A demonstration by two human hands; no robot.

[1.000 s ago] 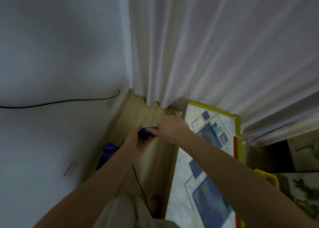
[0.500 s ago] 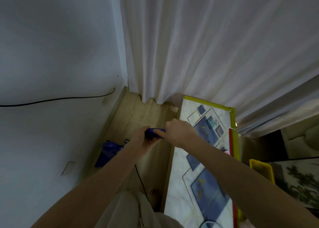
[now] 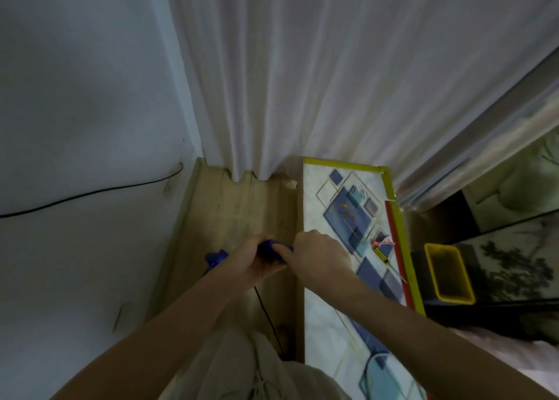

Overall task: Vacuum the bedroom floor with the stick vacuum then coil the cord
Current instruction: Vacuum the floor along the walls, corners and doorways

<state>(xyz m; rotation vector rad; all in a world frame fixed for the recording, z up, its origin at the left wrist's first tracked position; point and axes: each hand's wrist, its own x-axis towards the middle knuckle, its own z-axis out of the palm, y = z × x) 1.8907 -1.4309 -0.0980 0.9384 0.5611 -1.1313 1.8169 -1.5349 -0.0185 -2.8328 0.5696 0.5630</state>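
I look down a narrow strip of wooden floor (image 3: 242, 212) between a white wall and a patterned mat. Both hands hold the blue vacuum handle (image 3: 273, 249) in front of me. My left hand (image 3: 255, 262) curls round it from the left and my right hand (image 3: 320, 257) grips its right end. More of the blue vacuum body (image 3: 215, 259) shows below my left wrist; the rest is hidden by my arms. A thin black cord (image 3: 266, 315) runs down from the handle toward my legs.
White curtains (image 3: 332, 81) hang to the floor ahead. The patterned mat (image 3: 348, 218) with a yellow border lies on the right, small items on it. A yellow-rimmed bin (image 3: 447, 274) stands further right. A black wire (image 3: 90, 192) crosses the left wall.
The view has tilted down and shifted, so the floor strip and mat sit lower in frame. Both hands keep their hold on the blue handle, drawn slightly nearer to me.
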